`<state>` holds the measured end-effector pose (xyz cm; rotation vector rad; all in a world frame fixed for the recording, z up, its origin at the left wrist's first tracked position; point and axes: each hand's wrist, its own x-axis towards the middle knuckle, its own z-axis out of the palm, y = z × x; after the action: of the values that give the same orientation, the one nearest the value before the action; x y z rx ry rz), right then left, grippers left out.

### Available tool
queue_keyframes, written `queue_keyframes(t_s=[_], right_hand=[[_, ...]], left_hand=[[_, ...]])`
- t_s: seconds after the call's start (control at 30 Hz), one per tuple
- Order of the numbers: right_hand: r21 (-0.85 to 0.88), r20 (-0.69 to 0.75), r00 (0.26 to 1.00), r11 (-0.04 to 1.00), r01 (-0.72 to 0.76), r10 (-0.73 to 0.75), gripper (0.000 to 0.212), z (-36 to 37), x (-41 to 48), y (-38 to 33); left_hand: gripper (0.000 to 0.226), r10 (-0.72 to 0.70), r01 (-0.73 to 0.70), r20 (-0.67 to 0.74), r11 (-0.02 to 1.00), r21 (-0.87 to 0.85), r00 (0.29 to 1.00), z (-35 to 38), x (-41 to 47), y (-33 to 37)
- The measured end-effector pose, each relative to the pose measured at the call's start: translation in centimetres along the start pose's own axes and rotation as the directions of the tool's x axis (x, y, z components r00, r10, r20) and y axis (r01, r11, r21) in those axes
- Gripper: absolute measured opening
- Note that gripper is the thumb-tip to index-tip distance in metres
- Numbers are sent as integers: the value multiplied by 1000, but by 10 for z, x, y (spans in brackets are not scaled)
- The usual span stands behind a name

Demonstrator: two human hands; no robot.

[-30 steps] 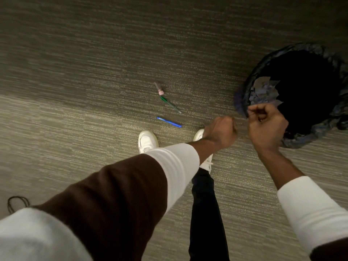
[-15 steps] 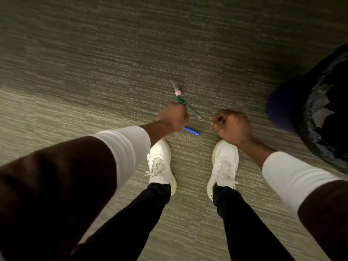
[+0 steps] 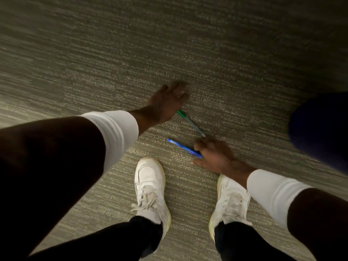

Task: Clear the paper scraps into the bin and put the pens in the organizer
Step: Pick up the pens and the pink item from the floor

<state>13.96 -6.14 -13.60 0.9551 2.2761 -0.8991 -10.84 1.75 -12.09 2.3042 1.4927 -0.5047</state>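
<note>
Nothing here can be read; the pens on the carpet show no lettering I can make out; the white shoes carry no legible mark; no labels, numbers or signs.

White sneakers on carpet

Grey-green streaked carpet fills the frame. A green-capped pen and blue pen lie at centre. White sneakers, black trousers, white cuffs on dark brown sleeves.
</note>
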Motion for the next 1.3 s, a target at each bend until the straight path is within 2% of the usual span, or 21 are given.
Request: queue_keyframes(t_s=[0.1,0.2,0.3,0.33,0.4,0.53,0.63,0.7,0.77,0.83,0.9,1.0,1.13,1.2,1.3], right_hand=[[-100,-16,1000,995,13,-15,50,3,6,-2],[-55,-42,998,998,33,-35,41,-1,9,-2],[92,-112,994,996,14,-4,27,-7,8,3],[157,-126,992,988,-3,24,24,-8,6,6],[330,-141,987,943,-30,80,23,-10,0,10],[650,-196,956,759,-40,218,20,-24,-11,9],[838,-135,930,540,-76,341,21,-41,-15,8],[912,-78,907,396,-103,415,25,-51,-14,10],[937,-80,887,338,-89,455,29,-61,-10,13],[918,-126,884,390,-68,450,23,-71,0,17],[855,-182,898,515,-56,401,16,-79,14,18],[774,-220,904,630,-68,367,15,-87,36,11],[457,-306,911,882,-113,276,30,-82,68,-1],[368,-295,921,920,-138,256,36,-78,79,-8],[345,-252,927,921,-183,279,47,-72,90,-19]], left_hand=[[43,1,0,-14,1000,16,1000,0,6,-4],[44,40,-39,-7,999,26,999,-6,8,-8],[67,41,-38,-58,999,38,997,-14,1,-14],[66,12,-9,-75,999,40,997,-17,-4,-14],[50,-68,68,-82,998,0,994,-21,-13,-13],[30,-170,160,-74,978,-133,983,-22,-33,-15],[29,-246,228,-42,942,-246,968,-23,-48,-6],[27,-284,260,-27,909,-326,958,-23,-57,3],[24,-340,311,8,850,-426,940,-22,-65,10],[22,-431,381,35,754,-534,902,-20,-72,13],[23,-508,431,52,668,-607,860,-17,-76,15],[26,-556,473,83,607,-639,827,-7,-80,15],[24,-576,481,94,569,-667,812,8,-83,12],[24,-579,480,100,553,-682,809,12,-84,10],[24,-576,480,97,562,-674,811,19,-87,5]])
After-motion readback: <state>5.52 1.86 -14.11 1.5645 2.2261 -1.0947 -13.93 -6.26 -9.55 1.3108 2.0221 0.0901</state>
